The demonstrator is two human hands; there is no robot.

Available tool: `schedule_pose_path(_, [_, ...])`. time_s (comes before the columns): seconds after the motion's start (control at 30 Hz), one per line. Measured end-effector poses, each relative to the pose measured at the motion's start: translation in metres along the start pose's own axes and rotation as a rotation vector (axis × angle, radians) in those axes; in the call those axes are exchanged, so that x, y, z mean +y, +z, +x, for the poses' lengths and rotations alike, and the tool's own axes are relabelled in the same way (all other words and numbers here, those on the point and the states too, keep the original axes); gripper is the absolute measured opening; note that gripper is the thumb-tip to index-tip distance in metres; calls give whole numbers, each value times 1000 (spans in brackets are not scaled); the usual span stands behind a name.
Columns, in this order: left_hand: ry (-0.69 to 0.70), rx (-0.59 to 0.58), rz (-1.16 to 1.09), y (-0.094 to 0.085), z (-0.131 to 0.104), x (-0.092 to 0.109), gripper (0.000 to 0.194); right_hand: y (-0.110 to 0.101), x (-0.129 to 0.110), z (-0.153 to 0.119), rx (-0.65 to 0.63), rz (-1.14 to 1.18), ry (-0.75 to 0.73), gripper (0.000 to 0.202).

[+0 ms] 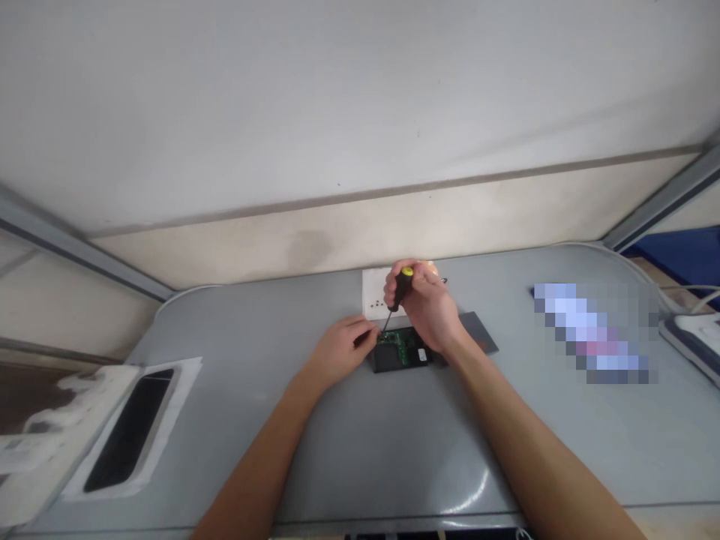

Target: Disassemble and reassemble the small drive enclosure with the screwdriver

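A black device with a green circuit board point(402, 349) lies on the grey table in front of me. My right hand point(430, 307) is wrapped round a black screwdriver with a yellow end point(403, 286), its shaft slanting down to the board's upper left corner. At that corner my left hand point(346, 346) has its thumb and fingertips together, close to the screwdriver's tip; whether something small is between them is too small to tell. A white sheet point(374, 291) with small dark bits on it lies behind the device, partly hidden by my right hand. A dark flat panel point(478, 333) sits to the right, beneath my right wrist.
On the left, a black tray-like item point(130, 431) rests on white paper point(188, 379). A blurred-out screen point(590, 330) lies on the right. A white and dark device point(697, 334) stands at the far right edge. Metal frame posts rise at both sides, with a wall behind.
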State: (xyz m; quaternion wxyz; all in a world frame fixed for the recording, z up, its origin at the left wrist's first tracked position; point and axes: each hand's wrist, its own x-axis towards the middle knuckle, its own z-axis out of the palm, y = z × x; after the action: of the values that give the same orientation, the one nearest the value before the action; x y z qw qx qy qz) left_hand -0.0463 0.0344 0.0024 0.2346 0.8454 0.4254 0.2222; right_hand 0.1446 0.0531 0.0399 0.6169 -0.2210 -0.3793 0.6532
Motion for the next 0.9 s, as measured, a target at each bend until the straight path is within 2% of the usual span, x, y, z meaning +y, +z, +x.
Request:
schedule_pose_path(0.13, [-3, 8, -1, 1, -1, -1, 29, 8, 4, -1, 45, 105, -51, 28])
schedule_pose_path(0.27, [-1, 10, 4, 0, 0, -1, 29, 7, 4, -3, 24, 99, -54, 26])
schedule_pose_path(0.4, [-3, 6, -10, -1, 0, 2, 28, -2, -3, -2, -12, 15, -9, 19])
schedule_pose_path(0.5, [-15, -1, -6, -1, 0, 3, 30, -3, -6, -1, -50, 47, 42, 24])
schedule_pose_path(0.67, [-9, -1, -4, 0, 0, 1, 30, 6, 0, -3, -2, 159, -41, 25])
schedule_pose_path(0.9, [-17, -7, -10, -1, 0, 0, 29, 0, 5, 0, 28, -34, -55, 27])
